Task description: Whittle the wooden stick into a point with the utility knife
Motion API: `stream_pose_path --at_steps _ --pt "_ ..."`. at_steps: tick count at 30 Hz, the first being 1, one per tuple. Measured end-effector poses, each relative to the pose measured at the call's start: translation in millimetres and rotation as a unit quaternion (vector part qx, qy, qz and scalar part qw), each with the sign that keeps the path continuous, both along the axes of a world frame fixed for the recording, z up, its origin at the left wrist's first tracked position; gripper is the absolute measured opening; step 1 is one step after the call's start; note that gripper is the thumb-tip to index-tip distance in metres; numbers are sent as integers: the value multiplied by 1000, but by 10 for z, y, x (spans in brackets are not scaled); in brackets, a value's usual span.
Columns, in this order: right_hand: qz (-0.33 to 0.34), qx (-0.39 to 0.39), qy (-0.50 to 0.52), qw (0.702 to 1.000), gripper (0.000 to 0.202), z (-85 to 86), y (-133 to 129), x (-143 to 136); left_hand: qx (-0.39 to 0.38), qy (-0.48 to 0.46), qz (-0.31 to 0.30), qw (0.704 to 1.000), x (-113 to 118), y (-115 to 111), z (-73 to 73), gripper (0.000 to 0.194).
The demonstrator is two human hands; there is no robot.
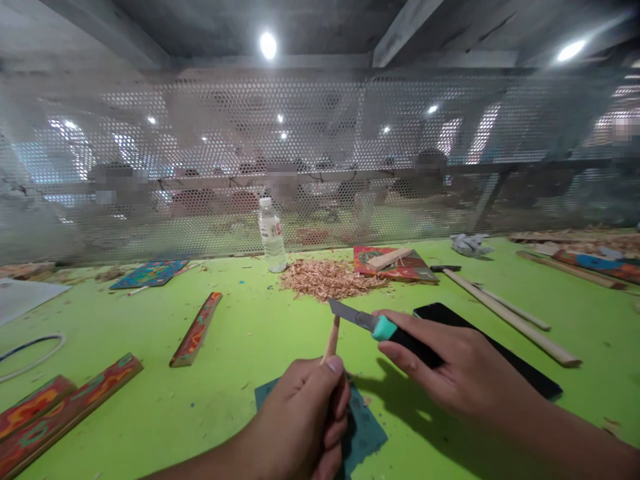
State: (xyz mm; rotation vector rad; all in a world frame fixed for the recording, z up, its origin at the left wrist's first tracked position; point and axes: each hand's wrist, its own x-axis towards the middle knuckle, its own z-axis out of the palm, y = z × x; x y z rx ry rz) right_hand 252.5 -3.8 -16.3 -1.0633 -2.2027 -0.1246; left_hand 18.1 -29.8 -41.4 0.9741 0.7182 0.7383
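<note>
My left hand (315, 413) is closed round a thin wooden stick (331, 340) that points up and away from me. In my right hand (450, 367) is a utility knife (395, 333) with a black and teal handle. Its blade (353, 313) reaches left to the stick's darker tip; whether it touches there I cannot tell. A dark green sheet (365, 427), perhaps sandpaper, lies under my left hand. Beyond the blade spreads a heap of wood shavings (327, 279). Below my right hand rests a black phone-like slab (520, 360), partly covered by the hand.
A water bottle (272, 237) stands behind the shavings, near a perforated metal screen (320, 147). Painted wooden strips (196, 330) lie to the left. On the right are a hammer (510, 317), a painted board (425, 270) with a wood piece, and crumpled wrapping (470, 245).
</note>
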Motion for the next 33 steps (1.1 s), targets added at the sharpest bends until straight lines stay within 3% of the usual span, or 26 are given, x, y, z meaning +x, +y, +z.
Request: stream_pose_path --at_steps 6,12,27,33 --pt "4 -9 19 1000 47 9 -10 7 -56 -42 -48 996 -90 32 12 52" --pt "0 -19 22 1000 44 7 -12 22 -123 -36 -57 990 -169 101 -11 69" --pt "9 -55 10 998 40 74 -37 -10 -122 -43 -70 989 -167 99 -15 55" --pt "16 -69 6 997 43 97 -48 -21 -105 1 8 994 -113 61 80 43"
